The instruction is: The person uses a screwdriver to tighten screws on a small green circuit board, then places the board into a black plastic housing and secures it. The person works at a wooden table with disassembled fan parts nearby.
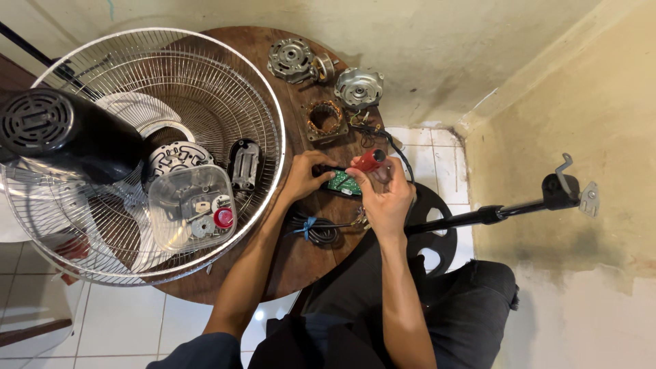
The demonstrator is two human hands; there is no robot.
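Left hand (305, 175): you pin the green circuit board (344, 183) on the round wooden table (301, 253).
Right hand (387, 193): you grip the red-handled screwdriver (370, 160), tip angled down at the board.

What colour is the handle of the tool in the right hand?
Red; the tool handle in the right hand shows in the head view.

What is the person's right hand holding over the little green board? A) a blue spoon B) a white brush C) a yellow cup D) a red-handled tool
D: the right hand grips a red-handled tool just above the green circuit board, which the left hand steadies on the round wooden table.
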